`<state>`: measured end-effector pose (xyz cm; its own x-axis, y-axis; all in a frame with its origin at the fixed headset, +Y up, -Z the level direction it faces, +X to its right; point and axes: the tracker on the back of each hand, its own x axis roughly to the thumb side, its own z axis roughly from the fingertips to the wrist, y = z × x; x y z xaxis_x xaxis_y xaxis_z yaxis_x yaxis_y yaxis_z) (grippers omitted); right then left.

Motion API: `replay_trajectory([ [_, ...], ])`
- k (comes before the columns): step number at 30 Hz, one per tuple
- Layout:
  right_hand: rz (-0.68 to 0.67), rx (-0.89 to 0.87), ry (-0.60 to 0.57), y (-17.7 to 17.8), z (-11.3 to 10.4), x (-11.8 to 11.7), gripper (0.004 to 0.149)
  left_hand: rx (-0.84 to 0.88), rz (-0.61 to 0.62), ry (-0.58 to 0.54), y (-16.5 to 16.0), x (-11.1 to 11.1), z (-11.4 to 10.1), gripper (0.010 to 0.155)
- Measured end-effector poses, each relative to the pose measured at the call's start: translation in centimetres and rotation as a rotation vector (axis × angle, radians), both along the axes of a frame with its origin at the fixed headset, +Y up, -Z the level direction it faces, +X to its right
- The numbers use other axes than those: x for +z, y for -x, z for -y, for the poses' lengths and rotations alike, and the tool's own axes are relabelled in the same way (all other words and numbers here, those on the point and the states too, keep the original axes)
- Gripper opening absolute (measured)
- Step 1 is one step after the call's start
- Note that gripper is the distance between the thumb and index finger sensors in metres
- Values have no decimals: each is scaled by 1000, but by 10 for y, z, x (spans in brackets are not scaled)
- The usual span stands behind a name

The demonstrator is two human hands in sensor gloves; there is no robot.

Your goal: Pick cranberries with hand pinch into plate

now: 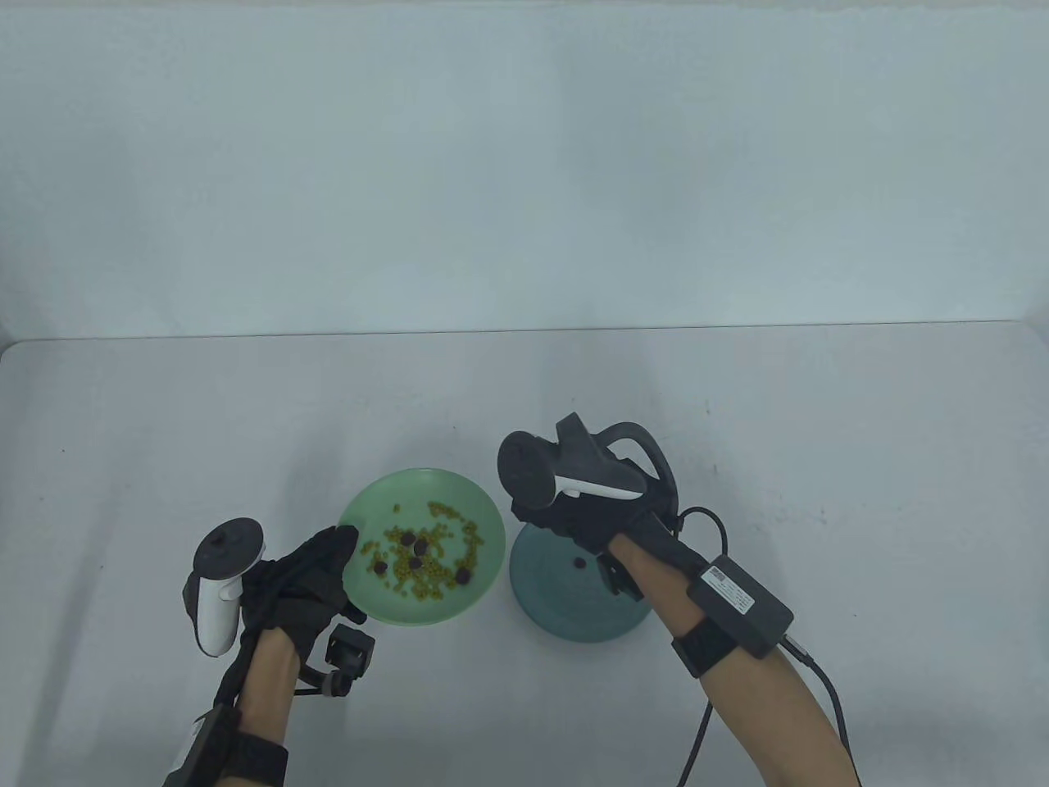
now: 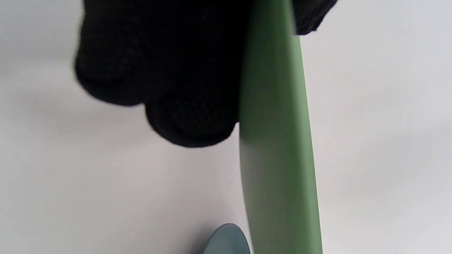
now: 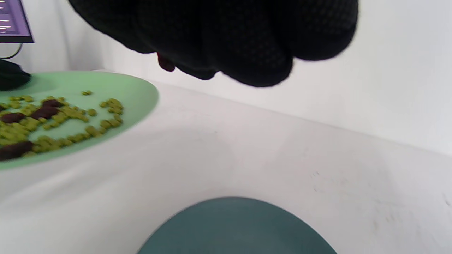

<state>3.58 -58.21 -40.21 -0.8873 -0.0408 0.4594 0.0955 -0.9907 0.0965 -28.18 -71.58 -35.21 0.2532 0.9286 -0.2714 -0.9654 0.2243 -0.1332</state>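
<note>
Green plate (image 1: 483, 525) sits on the counter (image 1: 819, 426), tilted up by the left hand (image 1: 307, 574), whose fingers (image 2: 190, 120) curl under its near-left rim with the thumb over the edge. It carries small yellow-green pellets (image 1: 426, 574) mixed with several dark cranberries (image 1: 463, 576). Blue plate (image 1: 574, 623) stands just right of it, rims nearly touching; one cranberry (image 1: 579, 563) already lies on it.

Right hand (image 1: 574, 525) hovers above the blue plate's far edge, fingertips (image 3: 247, 67) bunched together. A red speck shows between them in the right wrist view, judged to be a pinched cranberry (image 3: 164, 64).

Handling estimate: berries are light, soft and wrinkled, probably slightly tacky; they may cling to glove fabric on release. Best pinched across the body with thumb and forefinger tips, gently, avoiding the loose pellets alongside.
</note>
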Motion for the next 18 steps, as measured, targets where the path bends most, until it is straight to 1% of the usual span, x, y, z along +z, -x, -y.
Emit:
replay_trajectory([
  [4, 64, 14, 46, -23, 21, -7, 52, 0, 1, -3, 0, 0, -1, 47],
  [8, 132, 51, 103, -40, 52, -15, 52, -3, 5, -7, 1, -1, -1, 47],
  [13, 187, 82, 176, -53, 84, -21, 52, 0, 4, -9, 1, -1, -1, 47],
  [18, 217, 113, 230, -57, 110, -22, 52, -3, 3, -10, 2, -1, -1, 47],
])
